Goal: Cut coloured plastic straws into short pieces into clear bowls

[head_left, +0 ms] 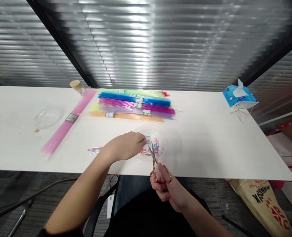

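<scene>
My left hand [126,144] is closed in a pinch over a clear round bowl [163,149], its fingertips at short coloured ends. Thin plastic straws [94,150], red, white and blue, stick out behind that wrist on the left; my hand hides their middle. Inside the bowl lie several short cut pieces [156,144] in red, pink and blue. Scissors [153,158] with rose-gold handles are in my right hand [164,184], thumb and fingers through the loops. Their blades are parted and point at the bowl, just right of my left fingertips.
Bundles of coloured straws [136,105] lie at the back of the white table [210,144]. A pink straw bundle [64,128] slants on the left, near a cork-lidded jar [77,86] and a clear plastic dish [48,118]. A blue tissue pack [240,96] stands back right.
</scene>
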Demonstrator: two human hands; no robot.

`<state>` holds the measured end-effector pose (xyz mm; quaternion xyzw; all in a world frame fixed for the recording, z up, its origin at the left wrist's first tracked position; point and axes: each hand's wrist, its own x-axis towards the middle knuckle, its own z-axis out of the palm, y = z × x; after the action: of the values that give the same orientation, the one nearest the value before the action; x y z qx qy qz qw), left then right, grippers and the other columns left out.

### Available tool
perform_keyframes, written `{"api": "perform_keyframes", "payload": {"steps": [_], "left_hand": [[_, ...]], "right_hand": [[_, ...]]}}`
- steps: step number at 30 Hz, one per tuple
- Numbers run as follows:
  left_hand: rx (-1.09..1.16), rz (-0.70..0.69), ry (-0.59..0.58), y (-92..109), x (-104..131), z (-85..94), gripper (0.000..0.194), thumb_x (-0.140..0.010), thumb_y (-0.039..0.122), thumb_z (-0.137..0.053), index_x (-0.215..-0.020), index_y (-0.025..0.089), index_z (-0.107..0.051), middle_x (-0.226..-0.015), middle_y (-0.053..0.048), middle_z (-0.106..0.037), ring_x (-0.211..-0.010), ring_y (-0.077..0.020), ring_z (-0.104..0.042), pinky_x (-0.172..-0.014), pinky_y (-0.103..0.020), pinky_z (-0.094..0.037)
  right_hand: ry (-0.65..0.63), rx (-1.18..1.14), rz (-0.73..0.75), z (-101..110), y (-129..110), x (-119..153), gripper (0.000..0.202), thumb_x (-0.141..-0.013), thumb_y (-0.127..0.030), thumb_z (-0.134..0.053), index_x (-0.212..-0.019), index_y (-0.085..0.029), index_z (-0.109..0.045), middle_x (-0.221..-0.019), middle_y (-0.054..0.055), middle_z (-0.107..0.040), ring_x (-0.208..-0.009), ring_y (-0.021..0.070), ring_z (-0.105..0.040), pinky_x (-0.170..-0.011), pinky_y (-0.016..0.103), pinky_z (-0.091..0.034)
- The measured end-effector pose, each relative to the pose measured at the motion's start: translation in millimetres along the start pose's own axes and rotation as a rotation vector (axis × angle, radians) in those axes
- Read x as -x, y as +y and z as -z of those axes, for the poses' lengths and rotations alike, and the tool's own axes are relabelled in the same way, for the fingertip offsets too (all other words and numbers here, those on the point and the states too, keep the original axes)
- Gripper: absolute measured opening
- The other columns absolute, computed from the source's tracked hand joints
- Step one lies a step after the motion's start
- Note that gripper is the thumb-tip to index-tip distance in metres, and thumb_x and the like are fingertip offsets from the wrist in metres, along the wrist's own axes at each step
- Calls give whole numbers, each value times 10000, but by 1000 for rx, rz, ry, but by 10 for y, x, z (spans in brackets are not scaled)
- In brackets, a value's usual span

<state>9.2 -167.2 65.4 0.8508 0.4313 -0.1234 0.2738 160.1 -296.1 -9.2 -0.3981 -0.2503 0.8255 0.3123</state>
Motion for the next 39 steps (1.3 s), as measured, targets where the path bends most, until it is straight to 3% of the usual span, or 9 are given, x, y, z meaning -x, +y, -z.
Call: {"api": "perform_keyframes", "payload": {"steps": [7,17,28,39], "left_hand": [[-39,54,41,53,52,-32,458,-962,403,-250,-711,167,-553,-739,-80,-635,-650,-190,-571,-605,-302,-346],[-14,44,66,95,87,-37,444,-967,395,-247,-687,172,-510,-734,-65,-621,-660,-181,-562,-600,-290,-353],[-2,12,31,127,51,-99,419,-957,352,-257,-747,158,-563,-782,-85,-652,-681,-184,-591,-628,-304,-385],[-10,-2,26,104,27,-91,370,-947,323,-267,-715,170,-511,-766,-65,-641,-677,-178,-584,-625,-293,-370]], "right_hand": [[24,230,127,66,93,0,614,-888,-707,-314,-585,-174,-346,-546,-61,-276,-425,35,-134,-386,233,-67],[28,385,102,89,79,-6,649,-869,-742,-280,-565,-173,-353,-519,-64,-239,-416,40,-143,-407,250,-90],[54,344,121,75,53,-72,648,-844,-756,-329,-545,-182,-344,-486,-72,-205,-416,45,-139,-414,255,-85],[85,364,154,55,88,-106,663,-828,-765,-351,-511,-182,-326,-477,-67,-204,-422,49,-164,-446,265,-98]]}}
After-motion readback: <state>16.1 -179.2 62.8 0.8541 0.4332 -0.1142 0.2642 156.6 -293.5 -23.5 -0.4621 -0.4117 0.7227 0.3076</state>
